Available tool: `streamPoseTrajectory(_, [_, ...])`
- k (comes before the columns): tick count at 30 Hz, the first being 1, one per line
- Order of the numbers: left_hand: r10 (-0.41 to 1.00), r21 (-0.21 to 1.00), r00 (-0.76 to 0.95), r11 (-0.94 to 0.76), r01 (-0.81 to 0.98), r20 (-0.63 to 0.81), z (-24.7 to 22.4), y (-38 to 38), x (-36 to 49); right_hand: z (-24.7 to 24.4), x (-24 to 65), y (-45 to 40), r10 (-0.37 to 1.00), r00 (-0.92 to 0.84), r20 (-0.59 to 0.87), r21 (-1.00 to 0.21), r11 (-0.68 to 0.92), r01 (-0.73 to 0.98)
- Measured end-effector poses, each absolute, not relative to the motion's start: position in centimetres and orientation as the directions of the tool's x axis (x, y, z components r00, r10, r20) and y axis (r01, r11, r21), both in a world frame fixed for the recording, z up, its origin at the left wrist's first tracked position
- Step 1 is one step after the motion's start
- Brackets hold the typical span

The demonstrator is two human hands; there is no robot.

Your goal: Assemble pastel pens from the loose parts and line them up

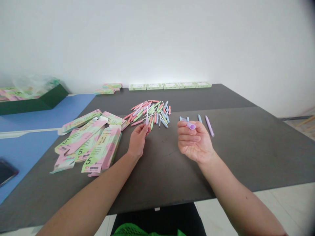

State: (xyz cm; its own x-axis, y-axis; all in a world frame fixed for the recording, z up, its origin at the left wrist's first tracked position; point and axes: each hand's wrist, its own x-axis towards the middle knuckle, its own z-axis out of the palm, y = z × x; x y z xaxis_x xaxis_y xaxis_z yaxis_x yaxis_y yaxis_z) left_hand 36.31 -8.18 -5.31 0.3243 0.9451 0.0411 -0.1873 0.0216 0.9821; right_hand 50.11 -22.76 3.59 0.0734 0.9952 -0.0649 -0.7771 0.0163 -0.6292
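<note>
My left hand pinches a purple pen piece upright between thumb and fingertips, a thin white refill rising from it. In my right hand, curled fingers hold a hollow purple pen tube with its round end towards me. Just behind that hand lie light blue pen pieces, partly hidden by the fingers. To its right rest a blue pen and a purple pen. A pile of pink, green, blue and purple pen parts with white refills spreads beyond my left hand.
Flattened and open pink-green pen boxes overlap left of my left arm. Closed boxes line the dark table's back edge, near a small stack. A green tray and a dark phone sit on the blue surface.
</note>
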Motion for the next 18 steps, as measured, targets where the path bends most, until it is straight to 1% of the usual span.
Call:
streamPoseTrajectory(3, [0.937, 0.984, 0.343, -0.002, -0.180, 0.065, -4.8, -8.8, 36.3, 3.3, 50.2, -22.5, 0.997, 0.049, -0.064, -0.550, 0.006, -0.835])
streamPoseTrajectory(6, [0.872, 0.988, 0.484, 0.012, -0.156, 0.066, -4.2, -9.9, 36.3, 2.5, 50.2, -21.8, 0.989, 0.036, -0.144, -0.490, -0.039, -0.871])
streamPoseTrajectory(9, [0.747, 0.991, 0.664, 0.061, -0.122, 0.036, -3.8, -11.0, 36.4, 1.3, 50.2, -21.0, 0.962, 0.055, -0.268, -0.480, -0.084, -0.873])
streamPoseTrajectory(11, [0.675, 0.984, 0.738, 0.131, -0.123, 0.002, -3.7, -11.5, 36.4, 0.5, 50.0, -20.5, 0.945, 0.083, -0.315, -0.480, -0.083, -0.873])
streamPoseTrajectory(15, [0.601, 0.951, 0.794, 0.287, -0.114, -0.087, -3.8, -11.8, 36.4, -0.4, 49.8, -20.0, 0.932, 0.138, -0.337, -0.498, -0.052, -0.866])
streamPoseTrajectory(18, [0.599, 0.941, 0.793, 0.321, -0.106, -0.115, -3.6, -11.7, 36.3, -0.8, 49.6, -19.9, 0.919, 0.185, -0.348, -0.518, -0.025, -0.855])
